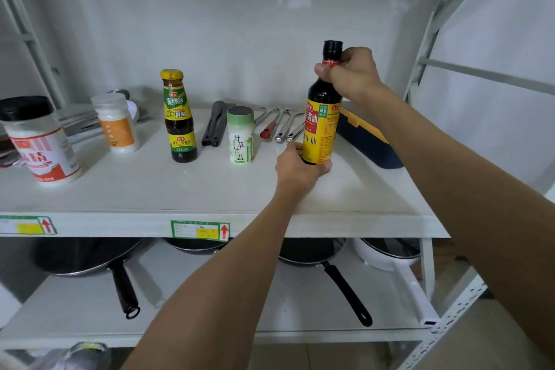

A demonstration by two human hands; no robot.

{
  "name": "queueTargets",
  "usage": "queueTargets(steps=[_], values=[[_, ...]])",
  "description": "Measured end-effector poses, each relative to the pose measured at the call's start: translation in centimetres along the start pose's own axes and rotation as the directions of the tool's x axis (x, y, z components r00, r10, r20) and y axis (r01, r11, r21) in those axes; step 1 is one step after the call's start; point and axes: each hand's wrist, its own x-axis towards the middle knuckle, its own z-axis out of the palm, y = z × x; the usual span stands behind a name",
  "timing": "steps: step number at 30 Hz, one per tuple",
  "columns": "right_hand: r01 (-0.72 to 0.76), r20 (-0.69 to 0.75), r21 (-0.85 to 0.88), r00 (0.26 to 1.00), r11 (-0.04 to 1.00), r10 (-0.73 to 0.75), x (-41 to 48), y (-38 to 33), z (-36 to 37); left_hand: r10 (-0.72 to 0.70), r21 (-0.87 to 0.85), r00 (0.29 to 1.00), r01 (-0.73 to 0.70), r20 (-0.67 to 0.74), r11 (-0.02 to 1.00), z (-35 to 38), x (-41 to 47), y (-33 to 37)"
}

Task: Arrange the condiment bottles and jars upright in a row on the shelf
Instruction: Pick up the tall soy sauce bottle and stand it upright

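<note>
- Head view: both hands are gripping the soy bottle (pixel 322 117), which is standing upright on the right part of the shelf (pixel 180 189).
- Right hand (pixel 351 73) is wrapping the bottle's neck just under the black cap; fingers are closing around the red neck band, thumb showing at the left side.
- Left hand (pixel 295 167) is cupping the bottle's base from the front-left, fingers curling around the bottom of the yellow label; bottle bottom is sitting at or touching the shelf surface, cannot tell which since the hand is hiding it.
- Salt shaker (pixel 241 135), green lid, is standing upright just left of the soy bottle, not touching it.
- Oyster sauce (pixel 179 117), yellow cap, is standing upright further left, well apart from the shaker.
- Orange jar (pixel 116 123) with a clear lid is standing upright left of that, set a bit further back.
- MSG jar (pixel 40 141), black lid and red-white label, is standing at the far left, closer to the front edge, looking tilted by the wide lens.
- Black tongs (pixel 214 125) are lying flat between the oyster sauce and the shaker, behind them.
- Metal utensils (pixel 283 126) are lying behind the soy bottle, handles pointing forward.
- Blue box (pixel 365 137) with a yellow lid is sitting right of the soy bottle, near it.
- Pans (pixel 90 255) are sitting on the lower shelf, handles sticking forward.
</note>
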Motion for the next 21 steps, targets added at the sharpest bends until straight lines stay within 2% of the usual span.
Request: queueTargets(steps=[4,8,12,14,18,21], values=[[0.026,0.074,0.003,0.997,1.0,-0.026,0.1,-0.2,-0.5,0.007,-0.002,1.0,-0.007,0.013,1.0,0.0,0.2,0.1],[0.042,0.203,0.084,0.977,0.996,-0.059,0.8,-1.4,-0.9,0.01,-0.018,1.0,-0.01,-0.013,1.0,-0.6,1.0,0.7],[0.001,0.274,0.007,0.962,1.0,-0.003,0.7,0.4,-1.1,-0.013,-0.003,1.0,0.013,0.001,1.0,0.1,0.2,-0.6],[-0.013,0.258,-0.001,0.966,1.0,0.013,-0.1,1.3,-0.6,-0.019,-0.008,1.0,0.019,-0.004,1.0,0.0,0.0,-1.2],[-0.025,0.129,0.158,0.992,0.987,0.004,-1.0,2.8,-0.3,-0.009,-0.008,1.0,0.009,-0.007,1.0,0.0,-0.3,-1.2],[0.038,0.102,0.096,0.994,0.995,-0.048,-0.8,2.6,-0.6,-0.008,0.002,1.0,0.008,0.006,1.0,0.1,-0.4,-0.3]])
